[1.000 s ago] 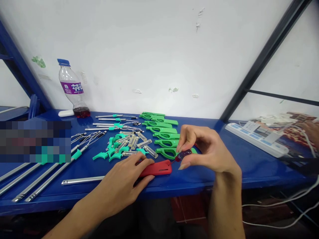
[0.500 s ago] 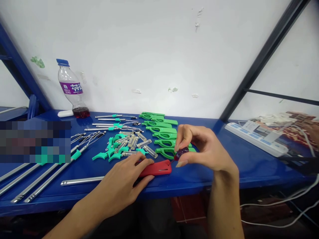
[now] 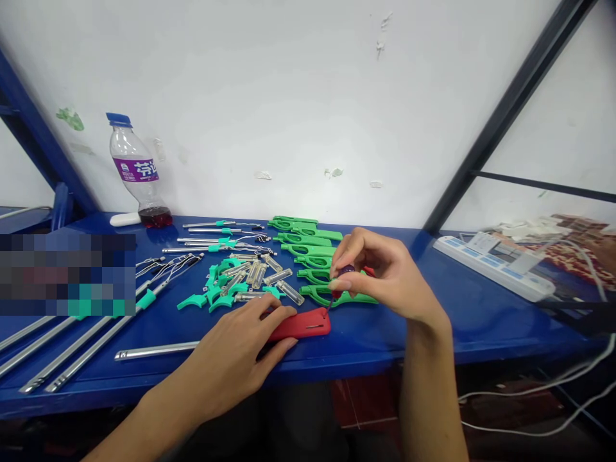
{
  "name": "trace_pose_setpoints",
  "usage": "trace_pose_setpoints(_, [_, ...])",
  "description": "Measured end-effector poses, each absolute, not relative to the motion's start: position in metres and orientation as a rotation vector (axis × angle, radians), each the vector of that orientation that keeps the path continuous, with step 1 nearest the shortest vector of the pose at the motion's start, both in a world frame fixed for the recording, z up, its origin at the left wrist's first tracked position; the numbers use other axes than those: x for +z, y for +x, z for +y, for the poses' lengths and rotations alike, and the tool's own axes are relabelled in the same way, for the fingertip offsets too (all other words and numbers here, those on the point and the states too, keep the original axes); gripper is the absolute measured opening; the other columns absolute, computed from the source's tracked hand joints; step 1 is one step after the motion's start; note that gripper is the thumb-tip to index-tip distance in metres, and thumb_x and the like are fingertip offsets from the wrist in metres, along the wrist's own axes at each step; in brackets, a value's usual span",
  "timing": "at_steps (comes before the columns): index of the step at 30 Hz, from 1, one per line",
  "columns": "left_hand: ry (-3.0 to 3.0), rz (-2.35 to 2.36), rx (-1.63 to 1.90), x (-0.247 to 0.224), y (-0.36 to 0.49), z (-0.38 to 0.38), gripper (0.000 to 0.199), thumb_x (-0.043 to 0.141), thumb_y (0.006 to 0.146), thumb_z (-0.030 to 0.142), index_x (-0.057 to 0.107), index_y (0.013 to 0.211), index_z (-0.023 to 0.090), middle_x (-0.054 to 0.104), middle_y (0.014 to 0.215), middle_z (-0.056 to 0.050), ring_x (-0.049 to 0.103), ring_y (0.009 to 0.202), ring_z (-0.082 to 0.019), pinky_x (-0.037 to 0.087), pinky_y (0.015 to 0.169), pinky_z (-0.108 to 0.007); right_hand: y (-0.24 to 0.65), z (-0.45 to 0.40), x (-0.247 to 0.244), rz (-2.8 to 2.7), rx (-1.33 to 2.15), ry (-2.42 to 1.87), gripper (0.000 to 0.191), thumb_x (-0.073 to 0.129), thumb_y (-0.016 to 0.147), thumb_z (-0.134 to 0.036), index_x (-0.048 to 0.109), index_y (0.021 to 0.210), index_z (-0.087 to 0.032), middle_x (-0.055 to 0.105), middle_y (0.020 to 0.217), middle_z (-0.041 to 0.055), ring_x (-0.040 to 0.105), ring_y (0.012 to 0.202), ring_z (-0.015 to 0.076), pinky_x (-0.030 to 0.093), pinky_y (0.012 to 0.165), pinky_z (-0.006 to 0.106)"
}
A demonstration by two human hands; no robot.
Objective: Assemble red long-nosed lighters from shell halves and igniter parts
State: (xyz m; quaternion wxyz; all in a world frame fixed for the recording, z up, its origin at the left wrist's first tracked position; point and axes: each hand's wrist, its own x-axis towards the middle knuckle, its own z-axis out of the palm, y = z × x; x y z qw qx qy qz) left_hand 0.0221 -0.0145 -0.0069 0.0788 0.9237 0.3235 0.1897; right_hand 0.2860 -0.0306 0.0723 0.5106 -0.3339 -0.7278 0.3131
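Observation:
My left hand [image 3: 250, 340] presses a red plastic piece [image 3: 308, 324] flat on the blue table, thumb on its near side and fingers on top. Between the thumb and fingers of my right hand [image 3: 385, 276] is a small screwdriver with a dark purple-red handle [image 3: 344, 277]. Its thin shaft slants down to the right end of the red piece, where the tip meets a small hole. Behind the hands lies a row of green plastic handles [image 3: 312, 250]. Clear plastic cases [image 3: 258, 274] and teal parts [image 3: 195, 301] are heaped to their left.
Metal rods [image 3: 101, 346] with teal clips and wires lie on the left of the blue table [image 3: 481, 321]. A bottle [image 3: 137, 170] stands at the back left. At the right is a white power strip [image 3: 495, 269]; loose cables hang beyond the edge.
My right hand has moved up a little and turned, tilting the screwdriver more upright, its tip now at the red piece's end. My left hand stays on the red piece.

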Motion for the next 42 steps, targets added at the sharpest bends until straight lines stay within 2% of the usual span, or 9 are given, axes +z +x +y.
trace_pose_setpoints(7, [2.762, 0.977, 0.571, -0.007, 0.022, -0.014, 0.029, 0.051, 0.111, 0.036, 0.061, 0.137, 0.028, 0.065, 0.131, -0.011, 0.071, 0.110, -0.033, 0.062, 0.088, -0.050, 0.284, -0.030, 0.077, -1.795, 0.738, -0.884, 0.026, 0.092, 0.085, -0.037, 0.071, 0.086, -0.021, 0.069, 0.074, -0.0030, 0.063, 0.060, 0.0115, 0.048, 0.055, 0.025])
trace_pose_setpoints(12, [2.770, 0.962, 0.582, -0.006, 0.023, -0.014, 0.029, 0.051, 0.111, 0.036, 0.063, 0.135, 0.027, 0.065, 0.130, -0.012, 0.071, 0.110, -0.033, 0.063, 0.088, -0.050, 0.283, -0.030, 0.080, -1.919, 0.615, -0.857, 0.021, 0.086, 0.091, -0.037, 0.080, 0.079, -0.020, 0.071, 0.077, -0.0001, 0.062, 0.065, 0.0115, 0.048, 0.057, 0.024])
trace_pose_setpoints(16, [2.774, 0.967, 0.588, -0.005, 0.024, -0.013, 0.030, 0.051, 0.111, 0.037, 0.063, 0.136, 0.027, 0.066, 0.130, -0.012, 0.071, 0.109, -0.032, 0.062, 0.088, -0.048, 0.282, -0.031, 0.079, -1.918, 0.539, -0.807, 0.016, 0.090, 0.087, -0.035, 0.086, 0.081, -0.021, 0.070, 0.070, 0.0006, 0.058, 0.062, 0.0119, 0.046, 0.056, 0.025])
trace_pose_setpoints(21, [2.765, 0.970, 0.569, -0.005, 0.023, -0.015, 0.030, 0.050, 0.111, 0.036, 0.063, 0.137, 0.028, 0.066, 0.129, -0.011, 0.072, 0.108, -0.031, 0.062, 0.088, -0.047, 0.284, -0.035, 0.079, -1.847, 0.646, -0.802, 0.017, 0.099, 0.075, -0.029, 0.086, 0.083, -0.021, 0.077, 0.074, 0.0006, 0.055, 0.055, 0.0093, 0.045, 0.052, 0.023])
trace_pose_setpoints(28, [2.759, 0.970, 0.564, -0.006, 0.022, -0.015, 0.029, 0.050, 0.111, 0.037, 0.062, 0.137, 0.029, 0.066, 0.130, -0.011, 0.071, 0.110, -0.032, 0.062, 0.087, -0.047, 0.289, -0.038, 0.082, -1.871, 0.681, -0.802, 0.009, 0.096, 0.079, -0.021, 0.088, 0.084, -0.022, 0.081, 0.076, -0.0001, 0.060, 0.055, 0.0076, 0.047, 0.053, 0.019])
trace_pose_setpoints(33, [2.763, 0.972, 0.578, -0.004, 0.022, -0.015, 0.029, 0.052, 0.110, 0.036, 0.062, 0.136, 0.029, 0.066, 0.129, -0.010, 0.071, 0.109, -0.030, 0.061, 0.087, -0.044, 0.291, -0.038, 0.081, -1.865, 0.827, -0.738, 0.003, 0.088, 0.089, -0.020, 0.089, 0.091, -0.022, 0.083, 0.082, 0.0021, 0.067, 0.053, 0.0087, 0.054, 0.052, 0.019])
trace_pose_setpoints(39, [2.746, 0.959, 0.563, -0.003, 0.024, -0.014, 0.028, 0.051, 0.110, 0.035, 0.063, 0.134, 0.028, 0.066, 0.128, -0.010, 0.071, 0.108, -0.030, 0.061, 0.089, -0.046, 0.298, -0.039, 0.079, -1.943, 1.057, -0.639, 0.021, 0.070, 0.105, -0.033, 0.087, 0.113, -0.025, 0.086, 0.101, 0.0062, 0.079, 0.065, 0.0122, 0.061, 0.057, 0.019])
trace_pose_setpoints(42, [2.734, 0.954, 0.551, -0.003, 0.023, -0.016, 0.028, 0.051, 0.110, 0.034, 0.062, 0.135, 0.028, 0.065, 0.127, -0.010, 0.071, 0.108, -0.030, 0.061, 0.089, -0.047, 0.300, -0.040, 0.078, -1.950, 1.044, -0.644, 0.016, 0.074, 0.103, -0.030, 0.088, 0.107, -0.023, 0.086, 0.095, 0.0067, 0.079, 0.065, 0.0138, 0.063, 0.060, 0.022])
